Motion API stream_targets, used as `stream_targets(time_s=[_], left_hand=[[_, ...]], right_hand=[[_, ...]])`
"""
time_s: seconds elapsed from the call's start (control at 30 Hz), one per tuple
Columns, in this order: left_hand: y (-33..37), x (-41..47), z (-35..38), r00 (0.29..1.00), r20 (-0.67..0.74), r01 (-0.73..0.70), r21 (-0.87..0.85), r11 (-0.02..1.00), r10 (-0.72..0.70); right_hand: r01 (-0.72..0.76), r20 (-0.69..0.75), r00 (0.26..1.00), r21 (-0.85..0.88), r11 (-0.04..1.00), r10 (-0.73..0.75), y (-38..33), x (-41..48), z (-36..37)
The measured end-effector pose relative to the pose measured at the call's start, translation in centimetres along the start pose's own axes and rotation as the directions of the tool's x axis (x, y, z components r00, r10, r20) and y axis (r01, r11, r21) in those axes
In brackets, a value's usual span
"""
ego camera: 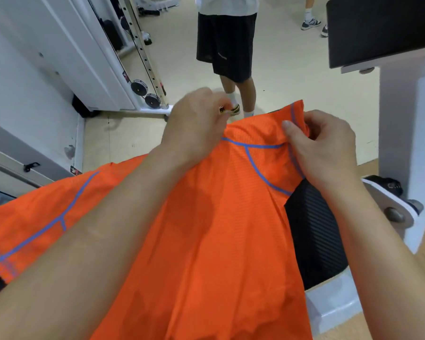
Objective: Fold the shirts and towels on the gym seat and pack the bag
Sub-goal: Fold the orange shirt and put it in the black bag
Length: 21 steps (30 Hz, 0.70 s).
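Note:
An orange shirt (pixel 206 217) with blue seam lines is spread over the black ribbed gym seat (pixel 314 231) and covers most of it. My left hand (pixel 196 126) pinches the shirt's far edge near the middle. My right hand (pixel 322 146) grips a bunched part of the same far edge at the right, thumb on top. Both forearms reach across the cloth. No towel or bag shows in the head view.
A person in black shorts (pixel 226 45) stands just beyond the seat. A white cable machine (pixel 88 57) with pulleys stands at the left. A white post (pixel 402 143) carrying a black pad (pixel 378 30) rises at the right. Beige floor lies between them.

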<state>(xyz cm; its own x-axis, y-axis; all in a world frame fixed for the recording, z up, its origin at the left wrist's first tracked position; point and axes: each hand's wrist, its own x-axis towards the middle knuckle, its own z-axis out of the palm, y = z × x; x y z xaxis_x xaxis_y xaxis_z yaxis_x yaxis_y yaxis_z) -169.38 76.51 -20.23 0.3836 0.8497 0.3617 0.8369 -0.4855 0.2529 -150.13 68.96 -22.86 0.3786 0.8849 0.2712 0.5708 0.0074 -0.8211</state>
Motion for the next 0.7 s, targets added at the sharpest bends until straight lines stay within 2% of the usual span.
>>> stream_targets(time_s=[0.07, 0.1, 0.13, 0.17, 0.2, 0.23, 0.27, 0.37, 0.4, 0.5, 0.6, 0.7], left_hand=[[2.2, -2.6, -0.2, 0.993, 0.111, -0.009, -0.17, 0.985, 0.028], [3.2, -3.4, -0.4, 0.982, 0.187, 0.101, -0.338, 0.936, -0.038], [4.0, -3.9, -0.8, 0.951, 0.268, 0.279, -0.537, 0.796, -0.152], [4.6, -3.8, -1.3, 0.891, 0.376, 0.452, -0.678, 0.58, -0.255], [4.9, -3.6, -1.6, 0.836, 0.453, 0.547, -0.736, 0.399, -0.31], [5.0, -3.3, -1.7, 0.817, 0.47, 0.569, -0.75, 0.337, -0.334], [5.1, -3.0, -1.6, 0.825, 0.442, 0.556, -0.747, 0.365, -0.351], [4.7, -2.7, -0.4, 0.894, 0.232, 0.436, -0.646, 0.626, -0.383], [4.4, -2.6, -0.1, 0.915, 0.174, 0.388, -0.62, 0.682, -0.363], [3.2, -2.5, 0.2, 0.954, 0.041, 0.274, -0.526, 0.805, -0.298], [2.6, -2.7, 0.2, 0.987, -0.088, 0.098, -0.337, 0.937, -0.134], [1.6, -3.1, 0.8, 0.997, -0.073, -0.003, -0.105, 0.994, -0.005]], right_hand=[[0.024, -0.001, 1.0, 0.015, 1.0, -0.024, -1.0, -0.4, -0.1], [0.04, 0.013, 0.999, 0.017, 0.999, -0.04, -1.5, -0.7, 0.0], [0.063, 0.041, 0.997, 0.002, 0.998, -0.063, -2.1, -1.1, 0.2], [0.093, 0.08, 0.993, -0.02, 0.995, -0.091, -2.6, -1.7, 0.5], [0.126, 0.126, 0.985, -0.029, 0.992, -0.122, -3.1, -2.2, 0.8], [0.151, 0.181, 0.973, -0.023, 0.988, -0.144, -3.6, -2.7, 1.1], [0.16, 0.245, 0.957, -0.009, 0.987, -0.153, -3.8, -3.1, 1.3], [0.106, 0.407, 0.905, 0.076, 0.991, -0.128, -3.5, -3.8, 1.5], [0.065, 0.403, 0.908, 0.121, 0.991, -0.109, -2.9, -4.0, 1.5], [0.004, 0.272, 0.961, 0.164, 0.986, -0.049, -1.1, -4.7, 1.5], [0.084, 0.248, 0.965, 0.014, 0.996, -0.085, 0.3, -6.0, 1.8], [0.2, 0.294, 0.945, -0.159, 0.967, -0.147, 1.1, -7.6, 1.8]])
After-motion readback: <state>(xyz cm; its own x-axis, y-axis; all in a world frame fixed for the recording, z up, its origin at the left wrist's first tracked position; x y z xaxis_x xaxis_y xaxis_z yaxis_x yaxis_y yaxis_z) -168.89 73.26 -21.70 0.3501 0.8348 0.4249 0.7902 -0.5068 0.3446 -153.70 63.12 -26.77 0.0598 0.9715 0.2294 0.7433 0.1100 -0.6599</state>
